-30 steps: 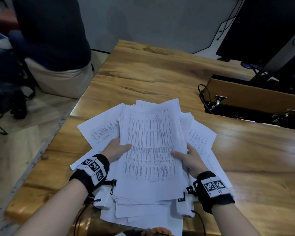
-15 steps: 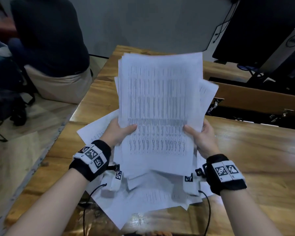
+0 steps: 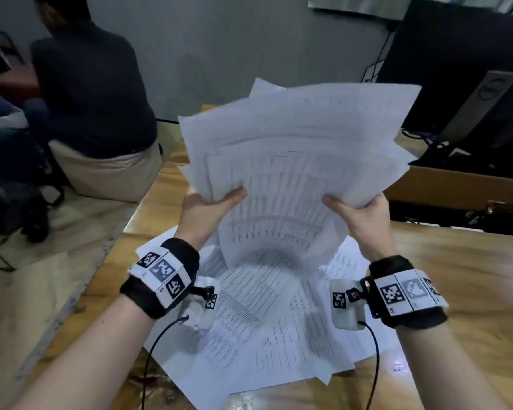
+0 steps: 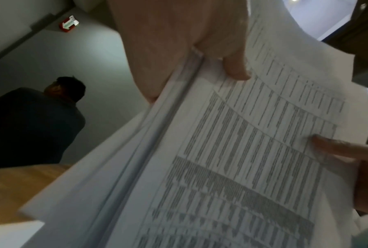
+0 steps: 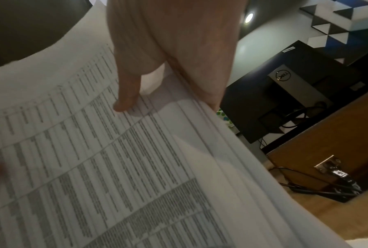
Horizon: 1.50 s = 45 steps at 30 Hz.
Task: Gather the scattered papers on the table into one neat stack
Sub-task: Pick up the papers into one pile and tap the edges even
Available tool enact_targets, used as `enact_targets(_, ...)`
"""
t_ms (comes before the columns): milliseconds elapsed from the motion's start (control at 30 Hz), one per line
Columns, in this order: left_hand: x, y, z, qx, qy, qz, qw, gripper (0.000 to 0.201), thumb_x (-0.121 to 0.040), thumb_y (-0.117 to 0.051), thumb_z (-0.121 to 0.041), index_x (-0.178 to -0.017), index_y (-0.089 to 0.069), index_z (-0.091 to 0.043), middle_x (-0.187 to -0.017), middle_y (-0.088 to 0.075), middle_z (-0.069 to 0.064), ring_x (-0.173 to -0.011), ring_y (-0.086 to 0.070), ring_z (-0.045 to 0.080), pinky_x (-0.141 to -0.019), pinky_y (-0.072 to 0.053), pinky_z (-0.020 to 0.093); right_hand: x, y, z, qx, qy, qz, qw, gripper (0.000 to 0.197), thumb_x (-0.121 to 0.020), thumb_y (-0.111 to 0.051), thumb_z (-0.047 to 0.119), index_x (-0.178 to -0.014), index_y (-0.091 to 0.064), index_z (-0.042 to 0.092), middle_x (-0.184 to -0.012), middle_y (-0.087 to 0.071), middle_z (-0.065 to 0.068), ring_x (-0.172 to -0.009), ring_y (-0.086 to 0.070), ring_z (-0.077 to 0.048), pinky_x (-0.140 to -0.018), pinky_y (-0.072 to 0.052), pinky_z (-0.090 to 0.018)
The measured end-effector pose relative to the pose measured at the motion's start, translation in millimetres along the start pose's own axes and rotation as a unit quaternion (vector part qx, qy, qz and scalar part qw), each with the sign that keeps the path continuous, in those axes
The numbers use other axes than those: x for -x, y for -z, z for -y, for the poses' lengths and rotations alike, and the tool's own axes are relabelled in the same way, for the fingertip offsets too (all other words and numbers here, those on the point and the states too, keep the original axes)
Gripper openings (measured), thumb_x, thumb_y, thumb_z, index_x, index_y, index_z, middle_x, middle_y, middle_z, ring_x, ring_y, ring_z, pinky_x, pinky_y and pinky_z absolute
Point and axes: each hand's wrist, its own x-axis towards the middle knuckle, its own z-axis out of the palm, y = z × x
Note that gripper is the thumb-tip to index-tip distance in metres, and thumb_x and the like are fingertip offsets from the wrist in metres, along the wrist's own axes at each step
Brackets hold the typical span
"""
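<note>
A thick bundle of printed papers (image 3: 293, 161) is held upright above the wooden table (image 3: 456, 267), its sheets fanned unevenly at the top and its lower edge hanging over more loose sheets (image 3: 267, 327) that lie spread flat on the tabletop near the person's edge. The bundle is blurred in the head view.

The left hand (image 3: 205, 208) grips the bundle's left edge, thumb (image 4: 234, 67) pressed onto the printed front page and the fingers hidden behind the sheets. The right hand (image 3: 365, 214) grips the right edge in the same mirrored way, its thumb (image 5: 125, 97) lying on the front page and the palm wrapped round the back. Both forearms rise from the lower corners of the head view, wrists bent upward, each wearing a black band with square printed markers and a small white camera unit with a cable.

Beyond the papers, at the table's far right, stand a long wooden box (image 3: 456, 184) with cables and a dark monitor (image 3: 471, 78) on its silver stand. To the left, off the table, another person (image 3: 92, 84) in a dark top sits with their back turned.
</note>
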Motion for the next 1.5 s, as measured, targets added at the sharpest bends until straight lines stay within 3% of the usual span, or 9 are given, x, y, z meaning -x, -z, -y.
enact_targets(200, -8.3, -4.6, -28.6, 0.002, -0.071, 0.044, 0.996, 0.061, -0.063, -0.08, -0.005, -0.117, -0.053, 0.004, -0.097, -0.068, -0.002, -0.088, -0.068, 0.001, -0.071, -0.054, 0.015, -13.3, -0.2, 20.8, -0.023, 0.024, 0.006, 0.999, 0.061, -0.065, -0.079, -0.003, -0.119, -0.051, -0.007, -0.106, -0.068, -0.007, -0.093, -0.069, -0.006, -0.072, -0.054, -0.017)
enact_targets(533, -10.8, -21.6, -56.7, 0.064, -0.131, 0.073, 0.987, 0.054, -0.064, -0.078, -0.02, -0.109, -0.051, -0.033, -0.113, -0.056, 0.005, -0.108, -0.061, 0.024, -0.088, -0.055, 0.036, -23.6, -8.2, 43.2, -0.056, 0.081, -0.018, 0.995, 0.06, -0.067, -0.079, 0.003, -0.115, -0.044, 0.009, -0.108, -0.062, -0.004, -0.097, -0.066, -0.01, -0.077, -0.054, -0.022)
enact_targets(733, -12.6, -21.3, -8.9, 0.018, 0.001, 0.048, 0.999, 0.058, -0.065, -0.078, -0.014, -0.118, -0.053, -0.01, -0.101, -0.067, -0.006, -0.095, -0.065, 0.006, -0.077, -0.055, 0.019, -20.2, -5.4, 3.6, -0.032, -0.002, -0.016, 0.999, 0.064, -0.068, -0.078, 0.001, -0.123, -0.045, 0.002, -0.116, -0.063, -0.013, -0.104, -0.065, -0.02, -0.084, -0.056, -0.031)
enact_targets(833, -6.1, -17.8, 21.4, -0.021, 0.067, 0.058, 0.996, 0.049, -0.072, -0.074, -0.01, -0.117, -0.055, -0.013, -0.097, -0.065, -0.01, -0.088, -0.062, -0.001, -0.077, -0.054, 0.016, -8.2, -7.5, -26.4, 0.011, -0.067, -0.006, 0.998, 0.048, -0.073, -0.074, 0.002, -0.117, -0.057, -0.002, -0.099, -0.068, 0.001, -0.088, -0.068, -0.004, -0.084, -0.058, -0.029)
enact_targets(900, -1.9, -17.4, 30.7, -0.033, 0.078, 0.073, 0.994, 0.04, -0.076, -0.071, -0.004, -0.114, -0.059, -0.009, -0.096, -0.066, -0.008, -0.085, -0.064, -0.002, -0.088, -0.053, 0.024, -2.3, -10.1, -33.2, 0.002, -0.069, -0.03, 0.997, 0.033, -0.076, -0.071, -0.001, -0.108, -0.063, 0.0, -0.09, -0.068, 0.007, -0.077, -0.067, 0.005, -0.077, -0.058, -0.021)
enact_targets(1200, -24.4, 15.3, 19.0, -0.124, 0.087, 0.074, 0.986, 0.01, -0.083, -0.066, -0.007, -0.09, -0.064, -0.014, -0.083, -0.064, -0.006, -0.058, -0.064, -0.008, -0.055, -0.048, 0.007, 5.0, -15.6, -24.3, 0.016, -0.124, 0.023, 0.992, 0.015, -0.08, -0.069, 0.004, -0.092, -0.064, 0.011, -0.086, -0.072, 0.002, -0.074, -0.068, -0.011, -0.061, -0.053, -0.016)
enact_targets(1300, -20.1, 40.5, 38.1, -0.193, 0.159, 0.094, 0.964, 0.023, -0.086, -0.061, -0.008, -0.109, -0.06, -0.005, -0.09, -0.066, 0.005, -0.078, -0.065, 0.013, -0.058, -0.053, 0.013, 20.1, -5.5, -68.4, 0.203, -0.229, 0.077, 0.949, 0.019, -0.083, -0.066, 0.012, -0.102, -0.064, 0.007, -0.1, -0.062, -0.013, -0.077, -0.058, -0.016, -0.058, -0.046, -0.013)
enact_targets(1400, -11.4, 73.1, 78.1, -0.281, 0.244, 0.076, 0.925, 0.034, -0.077, -0.068, -0.022, -0.105, -0.06, -0.004, -0.102, -0.067, 0.024, -0.09, -0.065, 0.039, -0.081, -0.053, 0.046, 45.8, 14.8, -108.1, 0.442, -0.354, 0.162, 0.808, 0.028, -0.079, -0.063, 0.025, -0.1, -0.06, 0.007, -0.115, -0.051, -0.02, -0.103, -0.052, -0.031, -0.077, -0.046, -0.029)
enact_targets(1500, 0.1, 89.7, 102.4, -0.344, 0.29, 0.045, 0.892, 0.028, -0.083, -0.065, -0.023, -0.095, -0.055, 0.001, -0.087, -0.058, 0.019, -0.076, -0.056, 0.031, -0.066, -0.044, 0.036, 66.8, 25.7, -118.1, 0.51, -0.399, 0.137, 0.749, 0.037, -0.081, -0.06, 0.029, -0.107, -0.049, 0.006, -0.125, -0.036, -0.019, -0.116, -0.041, -0.036, -0.091, -0.042, -0.037)
